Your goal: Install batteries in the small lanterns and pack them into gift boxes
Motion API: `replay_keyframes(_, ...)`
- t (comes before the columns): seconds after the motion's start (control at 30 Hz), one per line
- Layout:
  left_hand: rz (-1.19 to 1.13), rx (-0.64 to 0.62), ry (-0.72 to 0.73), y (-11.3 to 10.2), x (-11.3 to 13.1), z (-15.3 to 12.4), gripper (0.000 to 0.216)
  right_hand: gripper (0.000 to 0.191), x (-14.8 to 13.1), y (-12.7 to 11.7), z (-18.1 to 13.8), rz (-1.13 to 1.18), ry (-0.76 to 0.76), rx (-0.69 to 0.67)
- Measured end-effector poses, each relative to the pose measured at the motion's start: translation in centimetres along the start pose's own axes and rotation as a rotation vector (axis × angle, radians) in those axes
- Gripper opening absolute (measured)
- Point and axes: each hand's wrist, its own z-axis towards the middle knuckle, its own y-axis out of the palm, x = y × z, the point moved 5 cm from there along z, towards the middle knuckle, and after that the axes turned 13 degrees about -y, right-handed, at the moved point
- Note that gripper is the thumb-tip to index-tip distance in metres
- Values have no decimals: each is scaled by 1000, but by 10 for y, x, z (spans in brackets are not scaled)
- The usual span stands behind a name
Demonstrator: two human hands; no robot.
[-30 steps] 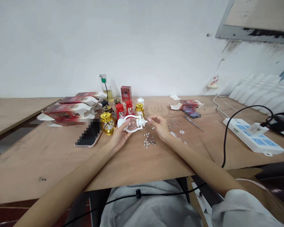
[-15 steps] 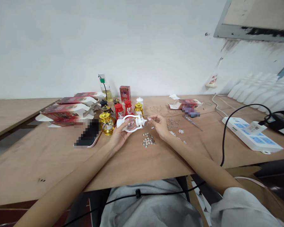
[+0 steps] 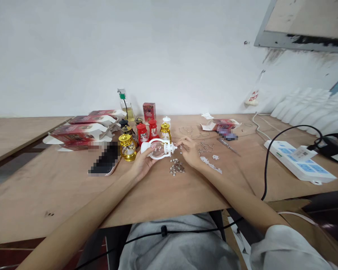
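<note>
My left hand (image 3: pixel 142 162) is closed round a small white toy lantern (image 3: pixel 158 148) with a clear globe, held on its side just above the wooden table (image 3: pixel 59 187). My right hand (image 3: pixel 190 151) pinches a thin wire piece at the lantern's top end. A little heap of silver button cells (image 3: pixel 177 167) lies on the table right below both hands. Behind the lantern stand finished little lanterns, gold (image 3: pixel 127 147) and red (image 3: pixel 142 133). Loose wire handles (image 3: pixel 205 146) are scattered to the right of my right hand.
Red and white cartons (image 3: pixel 79 133) are stacked at the left, a blurred dark phone (image 3: pixel 104 162) in front of them. An oil bottle (image 3: pixel 125 103) and red box (image 3: pixel 149 111) stand at the back. A screwdriver (image 3: pixel 228 146), a power strip (image 3: pixel 300 161) and black cable (image 3: pixel 267 161) lie right.
My right hand has turned palm down and dropped slightly toward the lantern's top. The lantern has tilted a little in my left hand. White scraps next to my right wrist now show.
</note>
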Motion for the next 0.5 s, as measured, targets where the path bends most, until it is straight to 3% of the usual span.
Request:
replay_keyframes(0.17, 14, -30, 34, 1, 0, 0, 30, 26, -3, 4, -3, -154, -41, -133)
replay_keyframes(0.37, 99, -60, 38, 6, -4, -3, 42, 48, -4, 15, -8, -310, 32, -456)
replay_keyframes(0.5, 113, -59, 29, 7, -5, -4, 43, 50, -8, 15, -7, -370, 8, -504)
